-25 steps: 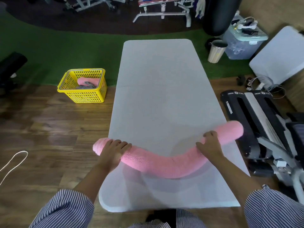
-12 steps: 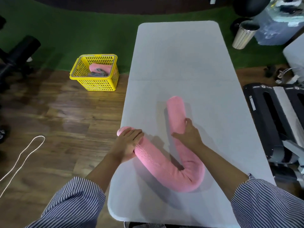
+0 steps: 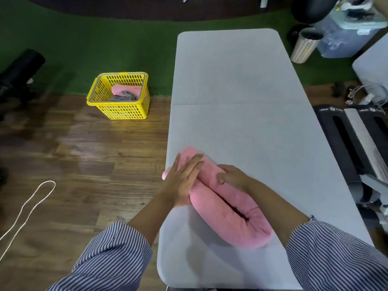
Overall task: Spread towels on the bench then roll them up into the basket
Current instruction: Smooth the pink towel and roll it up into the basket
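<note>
On the grey counter, near its left edge, the rolled pink towel lies doubled over, the left hand pressing it flat-fingered while the right hand curls its grip over the upper fold, the yellow basket well apart on the floor.

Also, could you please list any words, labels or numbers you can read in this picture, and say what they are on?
None can be read.
White marks on the black machine at the right: too small and blurred.
Pale label on the clear storage box: blurred.
</note>
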